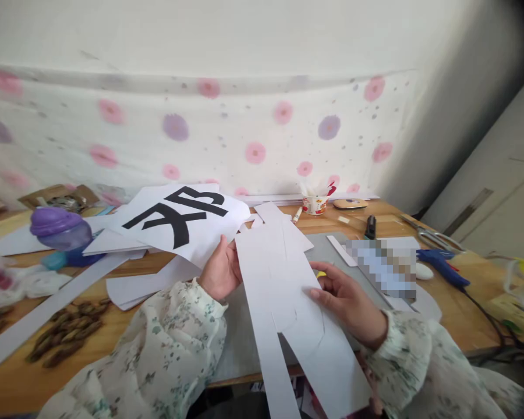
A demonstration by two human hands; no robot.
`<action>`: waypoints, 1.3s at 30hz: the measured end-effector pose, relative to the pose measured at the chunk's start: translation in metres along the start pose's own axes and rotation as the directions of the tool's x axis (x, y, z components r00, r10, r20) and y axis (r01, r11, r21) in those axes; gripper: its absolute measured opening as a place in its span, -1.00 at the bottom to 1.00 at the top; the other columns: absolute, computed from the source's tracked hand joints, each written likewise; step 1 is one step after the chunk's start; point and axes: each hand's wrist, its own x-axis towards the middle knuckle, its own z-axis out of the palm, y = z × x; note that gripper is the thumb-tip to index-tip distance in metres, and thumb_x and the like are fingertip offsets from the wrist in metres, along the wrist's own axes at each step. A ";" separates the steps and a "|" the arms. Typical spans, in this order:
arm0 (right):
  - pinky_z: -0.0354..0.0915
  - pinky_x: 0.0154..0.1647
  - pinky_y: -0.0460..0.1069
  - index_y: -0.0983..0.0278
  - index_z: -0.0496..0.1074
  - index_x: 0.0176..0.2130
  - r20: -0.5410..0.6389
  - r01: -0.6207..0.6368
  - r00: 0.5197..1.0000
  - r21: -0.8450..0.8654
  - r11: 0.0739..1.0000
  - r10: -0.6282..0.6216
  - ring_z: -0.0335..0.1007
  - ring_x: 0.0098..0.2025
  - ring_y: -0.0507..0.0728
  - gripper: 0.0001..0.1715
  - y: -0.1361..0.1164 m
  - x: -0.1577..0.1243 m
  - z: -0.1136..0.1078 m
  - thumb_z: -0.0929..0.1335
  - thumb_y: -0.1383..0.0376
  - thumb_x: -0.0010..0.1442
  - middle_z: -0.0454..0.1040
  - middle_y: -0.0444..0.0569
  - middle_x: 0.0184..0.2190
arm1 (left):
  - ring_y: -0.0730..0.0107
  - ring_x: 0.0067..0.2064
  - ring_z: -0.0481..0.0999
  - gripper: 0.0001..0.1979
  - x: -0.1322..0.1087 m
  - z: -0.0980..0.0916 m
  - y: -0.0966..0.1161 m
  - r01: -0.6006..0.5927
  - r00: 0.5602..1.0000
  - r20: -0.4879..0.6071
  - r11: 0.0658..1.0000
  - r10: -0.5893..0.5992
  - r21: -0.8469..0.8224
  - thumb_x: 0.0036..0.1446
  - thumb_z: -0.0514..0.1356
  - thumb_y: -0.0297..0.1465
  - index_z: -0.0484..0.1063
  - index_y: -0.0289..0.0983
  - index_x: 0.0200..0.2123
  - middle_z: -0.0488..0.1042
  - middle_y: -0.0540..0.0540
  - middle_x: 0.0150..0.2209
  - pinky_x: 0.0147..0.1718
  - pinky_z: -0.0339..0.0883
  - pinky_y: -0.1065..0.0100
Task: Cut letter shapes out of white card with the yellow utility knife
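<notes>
A white cut-out sheet (283, 273), card or foam board, is held tilted in front of me, with a slit splitting its lower part into two strips. Faint curved lines mark its surface. My left hand (222, 270) grips its left edge, with the fingers partly hidden behind it. On the right edge, the thumb of my right hand (347, 299) lies on top and the other fingers curl at the side. Just beyond my left hand lies a white paper (227, 233) with a large black printed character. Under the cut-out is a grey mat (240, 343).
A blue glue gun (445, 267), scissors (432, 233) and a black-handled cutter (370, 227) lie right. A patterned cup (315, 203) stands at the back. Left are a purple-lidded bottle (61, 227), brown pods (72, 329) and white strips (56, 308).
</notes>
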 end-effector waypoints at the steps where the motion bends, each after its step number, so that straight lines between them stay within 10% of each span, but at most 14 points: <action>1: 0.16 -0.55 -0.12 0.24 0.31 0.08 0.016 0.008 1.000 -0.041 0.999 -0.008 0.24 -0.55 -0.01 -0.32 0.001 -0.001 0.000 0.48 0.03 0.07 0.33 -0.25 -0.55 | 0.04 0.04 0.55 -0.45 0.000 0.000 0.002 -0.026 1.000 -0.015 0.999 0.026 0.020 0.11 0.27 -0.04 0.48 -0.28 0.05 0.57 -0.22 0.02 -0.03 0.46 0.18; 6: 0.31 -0.53 -0.04 0.26 0.33 0.15 0.220 0.108 0.975 -0.348 0.931 -0.030 0.37 -0.52 0.07 -0.47 0.016 0.004 -0.020 0.30 0.14 0.24 0.48 -0.12 -0.44 | 0.07 -0.15 0.63 -0.58 0.000 -0.003 0.001 -0.040 0.981 -0.177 0.979 0.076 0.200 -0.09 0.44 -0.35 0.52 -0.35 -0.13 0.63 -0.24 -0.16 -0.11 0.49 0.18; 11: 0.34 0.08 0.22 0.22 0.46 0.08 0.402 0.394 0.914 -0.851 0.346 -0.051 0.42 0.06 0.28 -0.35 0.023 0.012 -0.046 0.22 0.55 0.05 0.50 0.06 0.10 | 0.16 -0.29 0.64 -0.66 0.003 -0.009 -0.006 0.039 0.965 -0.262 0.970 0.026 0.240 -0.11 0.44 -0.39 0.51 -0.36 -0.23 0.64 -0.19 -0.29 -0.24 0.52 0.22; 18: 0.42 -0.27 0.10 0.19 0.49 -0.03 0.390 0.391 0.920 -0.915 -0.100 0.035 0.45 -0.09 0.29 -0.56 0.011 0.022 -0.041 0.26 0.51 0.17 0.53 0.08 -0.10 | 0.21 -0.31 0.61 -0.53 0.006 -0.015 -0.009 0.145 0.964 -0.261 0.924 -0.051 0.355 -0.23 0.51 -0.26 0.42 -0.30 -0.28 0.61 -0.15 -0.32 -0.31 0.49 0.25; 21: 0.42 -0.25 0.10 0.23 0.46 -0.07 0.332 0.333 0.919 -0.942 -0.030 -0.214 0.47 -0.09 0.28 -0.60 0.000 0.021 -0.060 0.32 0.49 0.08 0.50 0.12 -0.06 | 0.28 -0.36 0.58 -0.47 0.007 -0.021 -0.009 0.142 0.958 -0.286 0.879 -0.007 0.455 -0.20 0.49 -0.19 0.37 -0.26 -0.21 0.57 -0.05 -0.38 -0.36 0.44 0.31; 25: 0.39 -0.02 0.16 0.21 0.35 -0.04 0.070 0.360 0.772 -0.867 0.345 -0.631 0.48 -0.04 0.26 -0.62 -0.019 0.012 -0.077 0.36 0.37 0.11 0.50 0.10 -0.05 | 0.28 -0.42 0.53 -0.53 0.015 -0.019 -0.012 0.146 0.971 -0.241 0.773 0.009 0.617 -0.09 0.40 -0.11 0.37 -0.24 -0.22 0.52 -0.02 -0.43 -0.41 0.37 0.31; 31: 0.43 -0.47 0.04 0.19 0.28 -0.11 -0.279 0.368 0.836 -0.355 0.859 -0.473 0.47 -0.48 0.06 -0.62 -0.029 0.010 -0.064 0.43 0.17 0.13 0.48 0.05 -0.06 | 0.19 -0.37 0.48 -0.70 0.065 0.004 -0.005 0.014 0.998 -0.038 0.475 0.040 0.880 -0.12 0.40 -0.14 0.44 -0.20 -0.45 0.42 0.02 -0.54 -0.36 0.25 0.33; 36: 0.45 -0.46 0.02 0.15 0.25 -0.04 -0.364 0.439 0.802 -0.178 0.881 -0.474 0.43 -0.43 0.05 -0.60 -0.013 0.008 -0.037 0.38 0.24 0.13 0.44 -0.06 -0.17 | 0.12 -0.34 0.49 -0.58 0.091 0.028 -0.023 -0.197 0.967 0.230 0.253 -0.110 0.947 -0.42 0.53 -0.22 0.51 -0.15 -0.42 0.49 0.02 -0.51 -0.24 0.27 0.31; 39: 0.44 -0.22 0.08 0.14 0.24 0.04 -0.244 0.546 0.705 -0.413 0.729 -0.666 0.45 -0.24 0.12 -0.48 -0.006 0.002 -0.024 0.37 0.38 0.09 0.43 -0.07 -0.23 | 0.02 -0.29 0.51 -0.46 0.091 0.036 -0.037 -0.279 0.945 0.295 0.121 -0.143 0.952 -0.39 0.52 -0.19 0.52 -0.15 -0.25 0.50 -0.03 -0.46 -0.16 0.29 0.21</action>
